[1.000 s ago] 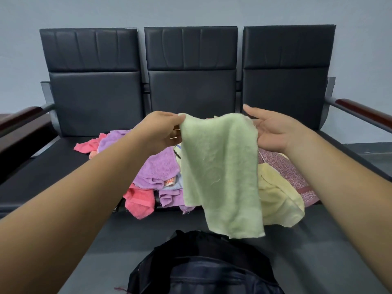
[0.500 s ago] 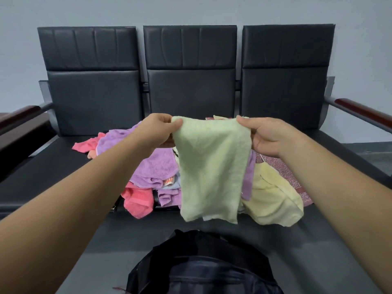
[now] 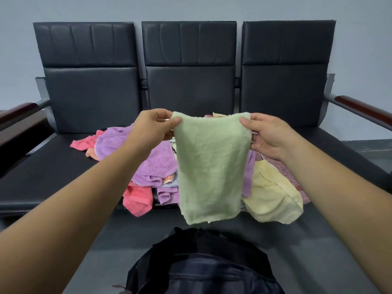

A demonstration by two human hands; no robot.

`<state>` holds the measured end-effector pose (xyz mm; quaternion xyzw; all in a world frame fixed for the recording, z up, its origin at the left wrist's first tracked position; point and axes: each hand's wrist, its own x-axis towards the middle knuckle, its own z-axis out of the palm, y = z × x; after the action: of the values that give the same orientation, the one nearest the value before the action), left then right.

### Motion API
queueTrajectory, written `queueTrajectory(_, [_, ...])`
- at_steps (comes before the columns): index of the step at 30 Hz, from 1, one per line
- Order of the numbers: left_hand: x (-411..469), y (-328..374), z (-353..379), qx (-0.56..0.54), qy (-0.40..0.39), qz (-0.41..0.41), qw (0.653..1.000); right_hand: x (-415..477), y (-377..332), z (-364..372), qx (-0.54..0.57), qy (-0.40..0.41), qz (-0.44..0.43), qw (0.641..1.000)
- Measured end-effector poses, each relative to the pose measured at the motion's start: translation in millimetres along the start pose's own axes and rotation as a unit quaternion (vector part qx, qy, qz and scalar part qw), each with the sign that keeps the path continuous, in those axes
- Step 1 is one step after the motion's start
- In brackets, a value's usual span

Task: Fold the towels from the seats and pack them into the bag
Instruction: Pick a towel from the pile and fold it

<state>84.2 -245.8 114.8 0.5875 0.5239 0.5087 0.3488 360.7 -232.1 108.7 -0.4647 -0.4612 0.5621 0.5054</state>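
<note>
Hands (image 3: 156,127) (image 3: 266,135) pinch green towel (image 3: 212,168) – hides pile middle; bag (image 3: 203,266) cut off

On my feed the left seat (image 3: 42,172) is bare. The towel pile (image 3: 152,164) clogs the middle & right, w/ the green towel (image 3: 212,166) hanging in front of it. Open floor (image 3: 95,251) around the bag (image 3: 203,268); armrests (image 3: 360,107) box both sides.

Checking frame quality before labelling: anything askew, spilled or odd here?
Nothing damaged. Untidy pile: pink towel and yellow towel droop over the seat edge. The green towel, pinched at its top corners by left grip and right grip, hangs with a slightly slanted bottom edge.
</note>
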Motion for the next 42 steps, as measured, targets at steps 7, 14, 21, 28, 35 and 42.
queueTrajectory(7, [0, -3, -1, -0.145, -0.082, -0.038, 0.985, -5, -3, 5, 0.119, -0.078, 0.019, 0.990])
queueTrajectory(14, [0, -10, -2, -0.065, 0.012, 0.014, 0.998, 3, 11, 6, -0.008, 0.062, -0.072, 0.995])
queueTrajectory(21, [2, -10, 7, -0.170, 0.016, 0.001, 0.985, 7, 11, 14, 0.013, 0.051, -0.106, 0.993])
queueTrajectory(28, [13, -17, 2, -0.049, -0.129, 0.014, 0.990, 7, 8, 24, -0.031, -0.105, -0.068, 0.992])
queueTrajectory(35, [7, -33, 10, 0.059, -0.077, -0.100, 0.990, 1, 32, 30, -0.151, 0.012, -0.065, 0.986])
queueTrajectory(42, [0, -54, 12, 0.093, -0.055, -0.080, 0.991, -1, 41, 29, -0.095, -0.132, 0.092, 0.982])
